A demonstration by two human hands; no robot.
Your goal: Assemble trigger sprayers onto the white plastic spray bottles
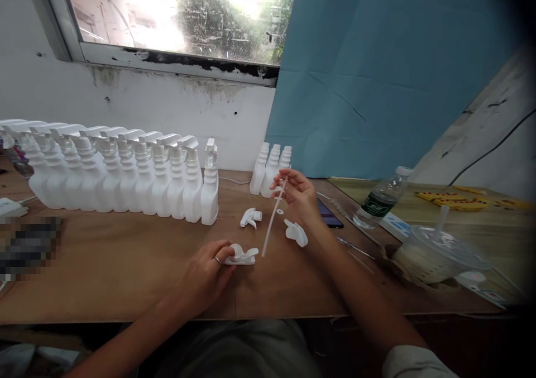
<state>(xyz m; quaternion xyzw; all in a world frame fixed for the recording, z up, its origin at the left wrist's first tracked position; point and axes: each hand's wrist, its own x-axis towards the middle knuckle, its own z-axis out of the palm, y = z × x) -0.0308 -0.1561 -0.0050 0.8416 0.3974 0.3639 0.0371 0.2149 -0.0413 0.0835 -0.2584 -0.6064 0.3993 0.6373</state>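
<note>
Near the front of the brown table my left hand (210,267) is closed on a white spray trigger head (243,254), which lies on its side with its round collar facing up. My right hand (299,195) pinches the upper end of a thin translucent tube (271,224). The tube slants down, its lower end just right of the held head. Between and beyond my hands lies another trigger head (250,217). A third trigger head (296,233) rests below my right wrist, and a small white ring (280,212) sits close by.
A long row of white spray bottles (144,182) with heads fitted stands at the back left. Several headless bottles (260,168) are behind my right hand. To the right are a phone (330,214), a water bottle (379,199), scissors (354,246) and a lidded drink cup (435,255).
</note>
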